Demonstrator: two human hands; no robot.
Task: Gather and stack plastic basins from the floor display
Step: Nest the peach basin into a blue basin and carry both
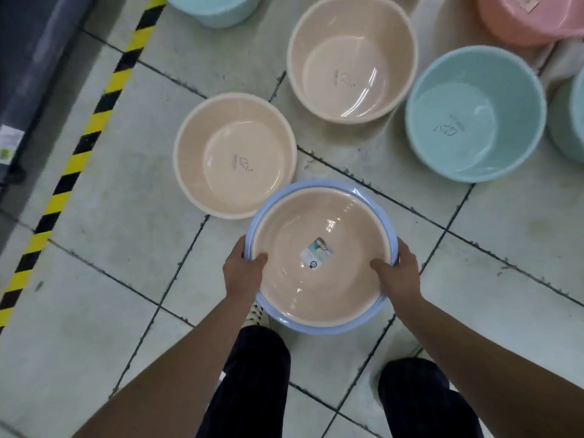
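A peach basin [319,286] with a label sticker sits nested inside a light blue basin [268,197], and I carry the pair above the tiled floor. My left hand [243,270] grips the left rim, thumb inside. On the right rim my right hand [398,273] grips the same way. Just beyond the stack a shallow peach basin [235,154] lies on the floor. Farther off stand a deeper peach basin [352,56] and a pale teal basin [475,113].
More basins sit at the frame edges: teal at top left [215,9], pink at top right [531,17], greenish at far right [568,121]. A yellow-black hazard stripe [91,124] runs along the left beside a dark shelf base [28,58]. My legs and shoes are below.
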